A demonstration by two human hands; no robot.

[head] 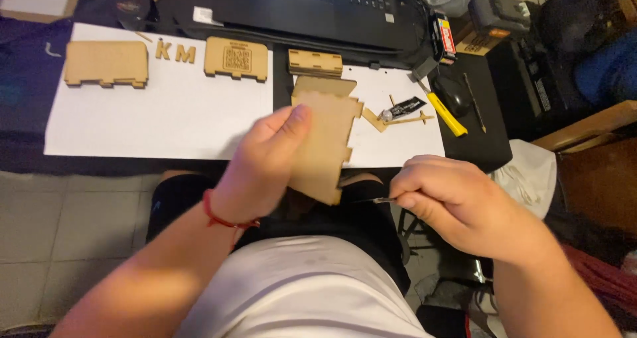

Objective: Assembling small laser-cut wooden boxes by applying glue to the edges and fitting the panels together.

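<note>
The thin metal blade (377, 200) pinched in the right hand (458, 202) points left toward the lower edge of the notched wooden panel (325, 139), and the risk, as I judge it, is a slip; the left hand (265, 165) grips the panel just beside where the tip aims, so a skid off the wood could run into those fingers, or snap one of the small tabs on the panel's right edge; the panel is held in the air over the lap, unsupported, which makes a wobble likelier. The panel sits at centre frame, tilted, its upper end over the white sheet (166, 112); the left thumb presses flat on its near face, the other fingers curled behind it. The right fingers close tightly around the tool's handle, which is probably hidden inside the fist; the tip stands just short of the panel's lower corner.
</note>
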